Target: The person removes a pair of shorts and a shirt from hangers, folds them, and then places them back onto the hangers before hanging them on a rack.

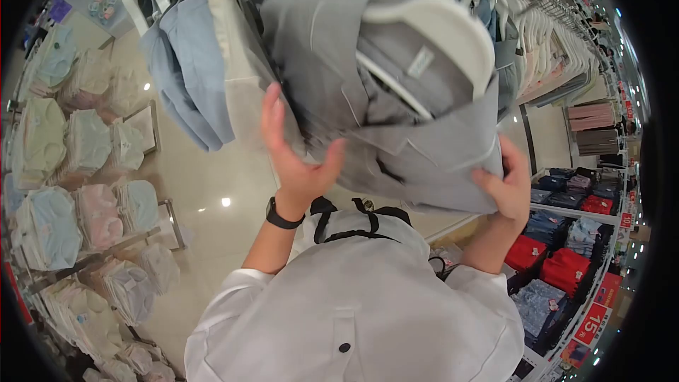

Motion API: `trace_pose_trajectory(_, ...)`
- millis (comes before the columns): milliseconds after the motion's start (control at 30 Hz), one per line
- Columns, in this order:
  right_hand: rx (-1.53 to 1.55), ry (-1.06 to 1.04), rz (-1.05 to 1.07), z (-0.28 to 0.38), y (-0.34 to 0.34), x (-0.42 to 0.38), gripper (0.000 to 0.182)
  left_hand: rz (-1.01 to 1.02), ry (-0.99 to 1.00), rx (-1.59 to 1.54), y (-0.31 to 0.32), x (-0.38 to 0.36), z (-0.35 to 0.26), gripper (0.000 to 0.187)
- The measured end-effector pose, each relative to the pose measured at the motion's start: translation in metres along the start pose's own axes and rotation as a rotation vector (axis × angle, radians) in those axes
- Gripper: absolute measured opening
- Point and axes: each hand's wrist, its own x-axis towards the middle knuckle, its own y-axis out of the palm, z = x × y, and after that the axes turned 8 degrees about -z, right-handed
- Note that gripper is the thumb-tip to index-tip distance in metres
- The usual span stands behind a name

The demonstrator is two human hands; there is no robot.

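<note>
A grey collared shirt (438, 152) with pale piping hangs on a white hanger (463, 32) and spreads out in front of me, slightly blurred. My right hand (508, 187) grips its side edge, thumb on the front and fingers behind. At the other side of the shirt, my left hand (300, 170) is open with fingers spread and the thumb near the fabric; whether it touches cannot be made out. A black band (283, 218) circles my left wrist. Left of the grey shirt hang a cream garment (237, 49) and light blue garments (191, 56).
More garments on white hangers (559, 46) line the rail at upper right. Racks of pastel underwear (44, 141) stand on the left. Bins of folded clothes (566, 269) with red price signs (593, 322) are at right. Pale glossy floor (219, 219) shows between.
</note>
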Motion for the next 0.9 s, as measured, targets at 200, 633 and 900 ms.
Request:
trace_pose_trajectory(200, -0.200, -0.032, 0.145, -0.038, -0.081, -0.051, 0.026, 0.382, 0.026, 0.444, 0.069, 0.034, -0.051, 0.075)
trace_pose_trajectory(633, -0.126, 0.026, 0.157, -0.173, -0.244, -0.144, 0.029, 1.019, -0.485, 0.095, 0.134, -0.079, -0.097, 0.032)
trace_pose_trajectory(900, -0.044, 0.079, 0.204, -0.248, -0.291, -0.148, 0.027, 0.827, -0.359, 0.133, 0.155, -0.129, -0.136, 0.027)
